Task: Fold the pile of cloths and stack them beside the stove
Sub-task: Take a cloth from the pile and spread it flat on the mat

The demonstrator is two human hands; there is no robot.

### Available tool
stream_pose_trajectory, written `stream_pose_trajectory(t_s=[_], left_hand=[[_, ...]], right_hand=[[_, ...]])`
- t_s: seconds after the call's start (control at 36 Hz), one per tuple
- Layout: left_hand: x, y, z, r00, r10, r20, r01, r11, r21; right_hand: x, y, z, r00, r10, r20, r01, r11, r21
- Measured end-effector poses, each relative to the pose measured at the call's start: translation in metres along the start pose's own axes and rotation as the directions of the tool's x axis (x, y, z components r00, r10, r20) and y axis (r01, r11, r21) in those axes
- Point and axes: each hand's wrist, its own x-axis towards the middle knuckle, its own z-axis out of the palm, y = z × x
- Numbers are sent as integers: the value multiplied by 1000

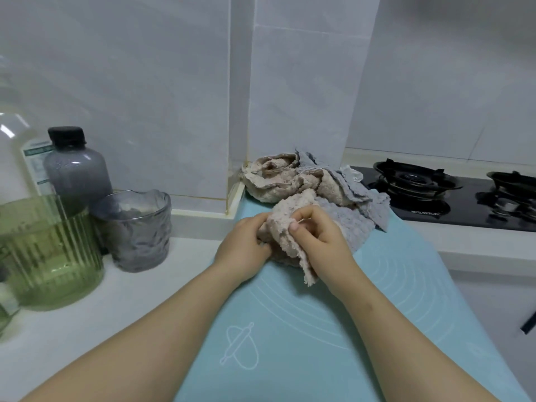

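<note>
On the blue mat [290, 343], the left hand [246, 245] and right hand [322, 242] both pinch a beige cloth [282, 221], which hides the left fingertips. Left, a green ribbed jar [49, 256], cut by the frame, and a grey tumbler [139, 233] have unclear contents. Beyond, the cloth pile [278, 181] lies beside the stove [420, 195].

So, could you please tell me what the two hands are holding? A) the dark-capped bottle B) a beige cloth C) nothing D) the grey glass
B: the left hand and the right hand both pinch the beige cloth over the blue mat.
</note>
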Motion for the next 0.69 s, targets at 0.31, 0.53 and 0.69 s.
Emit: stream_pose_trajectory(t_s=[0.31, 0.53, 0.69], left_hand=[[-6, 16, -15, 968, -38, -249, -54, 935, -351], [-10, 17, -21, 996, -3, -91, -35, 908, -418], [-10, 12, -26, 993, 99, 62, -72, 938, -338]], right_hand=[[-1, 7, -11, 996, -11, -86, -35, 857, -513], [2, 12, -12, 996, -23, -89, -42, 746, -665], [6, 9, -17, 960, -122, -252, -2, 897, -443]])
